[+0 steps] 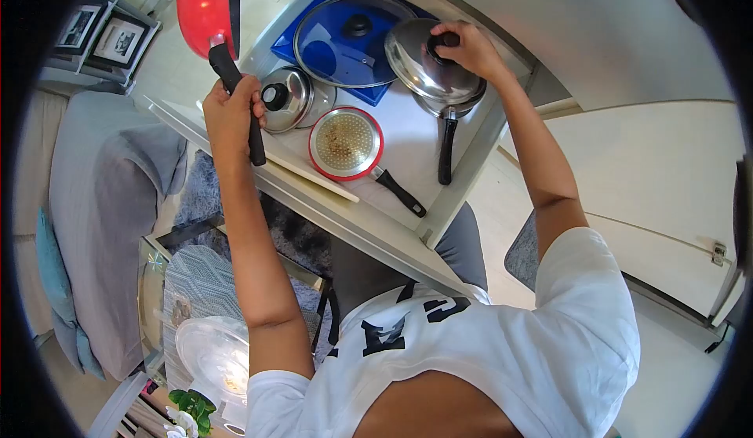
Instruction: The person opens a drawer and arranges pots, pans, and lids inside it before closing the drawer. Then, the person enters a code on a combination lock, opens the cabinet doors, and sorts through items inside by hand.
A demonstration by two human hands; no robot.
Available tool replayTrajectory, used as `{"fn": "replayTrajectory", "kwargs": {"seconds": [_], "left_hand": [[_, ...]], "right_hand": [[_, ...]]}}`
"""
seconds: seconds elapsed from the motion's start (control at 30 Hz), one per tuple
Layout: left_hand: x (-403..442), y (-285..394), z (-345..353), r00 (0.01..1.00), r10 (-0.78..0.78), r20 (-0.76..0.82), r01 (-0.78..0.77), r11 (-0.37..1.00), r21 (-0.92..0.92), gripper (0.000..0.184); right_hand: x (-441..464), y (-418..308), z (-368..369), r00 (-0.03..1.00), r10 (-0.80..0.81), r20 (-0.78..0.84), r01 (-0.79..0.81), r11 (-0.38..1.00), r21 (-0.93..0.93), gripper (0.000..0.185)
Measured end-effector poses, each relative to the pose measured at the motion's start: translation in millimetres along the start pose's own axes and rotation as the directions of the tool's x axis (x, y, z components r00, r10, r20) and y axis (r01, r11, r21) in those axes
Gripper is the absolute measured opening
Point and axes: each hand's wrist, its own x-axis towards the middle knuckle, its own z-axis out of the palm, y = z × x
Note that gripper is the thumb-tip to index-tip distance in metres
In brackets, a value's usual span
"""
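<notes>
An open drawer (412, 144) with a pale bottom carries the cookware. At its far end lies a flat blue item (375, 94), with a large glass lid (333, 34) over it. A small steel lid (294, 99) with a black knob sits near the front edge, overlapping another round piece. Beside it, a small red-rimmed pan (345, 143) shows its stained, dotted underside. A mostly hidden pan's black handle (448, 149) lies near the right side.

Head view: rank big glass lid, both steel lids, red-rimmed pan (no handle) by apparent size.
1. Big glass lid
2. Steel lid in right hand
3. Red-rimmed pan, handle excluded
4. Small steel lid
Held lid may be nearer the camera.
</notes>
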Motion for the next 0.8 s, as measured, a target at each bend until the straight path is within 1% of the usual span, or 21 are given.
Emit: {"fn": "replayTrajectory", "kwargs": {"seconds": [0.03,0.1,0.13,0.17,0.23,0.37,0.43,0.47,0.53,0.77,0.8], "left_hand": [[0,0,-1,1.000,-0.009,-0.005,0.009,1.000,0.002,0.012],[4,-3,-3,1.000,0.003,0.002,-0.003,1.000,0.013,0.011],[4,-3,-3,1.000,0.009,0.005,-0.009,1.000,0.019,0.011],[4,-3,-3,1.000,0.016,0.008,-0.016,1.000,0.024,0.011],[3,-2,-2,1.000,0.012,-0.003,-0.012,1.000,0.019,0.011],[4,-2,0,0.999,0.024,-0.030,-0.024,0.999,0.023,0.011],[4,-1,0,0.999,0.021,-0.036,-0.019,0.999,0.031,0.011],[4,-1,0,0.999,0.012,-0.042,-0.011,0.999,0.038,0.011],[5,-1,-1,0.999,0.015,-0.032,-0.014,0.999,0.029,0.011],[5,-1,-2,1.000,0.005,-0.019,-0.005,1.000,0.016,0.012],[5,-1,-2,1.000,0.007,-0.024,-0.007,1.000,0.019,0.012]], "right_hand": [[-7,11,0,1.000,-0.002,-0.007,0.002,1.000,-0.004,0.034],[-15,29,1,0.998,0.051,-0.022,-0.054,0.991,-0.119,0.036],[-17,35,2,0.993,0.115,-0.010,-0.115,0.978,-0.172,0.035],[-18,40,2,0.994,0.112,-0.017,-0.114,0.979,-0.171,0.035],[-22,50,5,0.982,0.188,-0.021,-0.189,0.967,-0.170,0.036],[-23,64,13,0.978,0.199,-0.062,-0.207,0.955,-0.210,0.038],[-22,70,15,0.970,0.242,-0.002,-0.238,0.951,-0.196,0.037],[-23,72,18,0.970,0.242,-0.005,-0.238,0.952,-0.194,0.037],[-22,74,23,0.953,0.301,-0.004,-0.297,0.937,-0.184,0.037],[-28,76,36,0.952,0.305,-0.021,-0.303,0.932,-0.200,0.035],[-29,78,40,0.955,0.292,-0.045,-0.295,0.930,-0.217,0.035]]}}
